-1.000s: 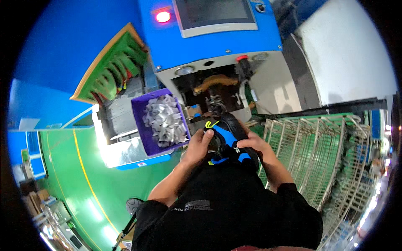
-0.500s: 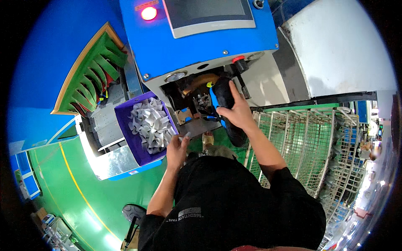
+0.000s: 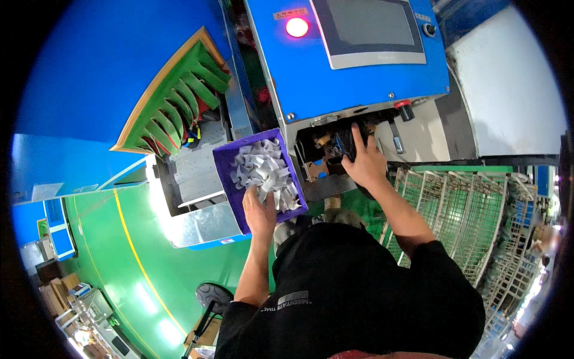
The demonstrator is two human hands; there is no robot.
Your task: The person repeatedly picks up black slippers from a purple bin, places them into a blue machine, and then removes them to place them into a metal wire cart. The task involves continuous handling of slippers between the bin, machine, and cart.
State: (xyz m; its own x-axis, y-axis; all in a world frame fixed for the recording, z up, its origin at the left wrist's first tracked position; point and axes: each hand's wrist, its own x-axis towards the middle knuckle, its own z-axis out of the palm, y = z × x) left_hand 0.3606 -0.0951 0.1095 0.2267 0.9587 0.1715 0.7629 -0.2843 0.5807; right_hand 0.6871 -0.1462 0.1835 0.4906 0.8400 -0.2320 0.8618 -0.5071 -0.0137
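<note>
My left hand (image 3: 260, 214) is over the near side of a purple box (image 3: 229, 190), its fingertips among curled whitish-grey strips (image 3: 261, 169). Its thumb and fingers are apart, and no strip shows lifted between them. At the machine's lower opening, my right hand (image 3: 366, 163) grips a black shoe (image 3: 344, 142), thumb on the near side and forefinger stretched along it. Most of the shoe is hidden by the hand and the dark opening. Above stands the blue machine (image 3: 359, 84) with a screen (image 3: 373, 27) and a lit red lamp (image 3: 296, 27).
A green rack with curved dividers (image 3: 179, 99) stands left, beside a grey perforated surface (image 3: 206, 158). White wire racks (image 3: 454, 215) stand right of my arm. A red-topped black knob (image 3: 405, 110) juts below the machine's front. The floor (image 3: 119, 251) is green with yellow lines.
My left hand has moved from beside the purple box into its strips. My right hand has carried the shoe into the machine's opening. The view has shifted, moving the scene rightward.
</note>
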